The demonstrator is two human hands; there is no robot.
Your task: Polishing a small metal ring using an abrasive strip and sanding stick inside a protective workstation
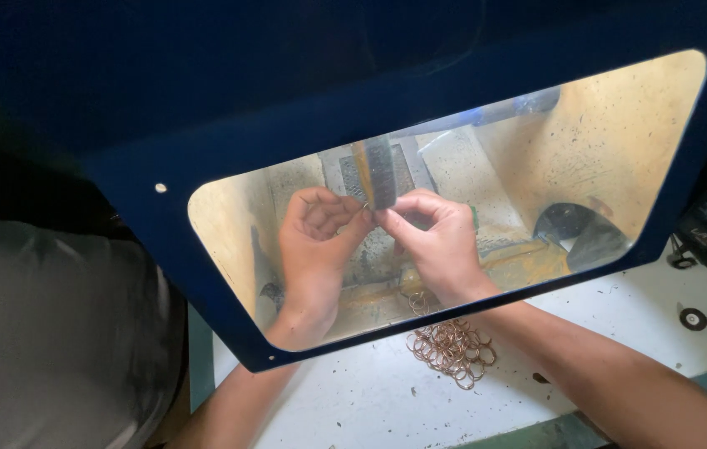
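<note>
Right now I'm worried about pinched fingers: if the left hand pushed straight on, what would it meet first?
Probably the wheel, just beyond the left hand and its fingertips; depth through the shield window is unclear.

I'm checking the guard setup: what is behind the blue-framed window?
Both hands, left hand and right hand, pinch something small at a spinning wheel. The pinched piece is hidden by fingertips.
</note>
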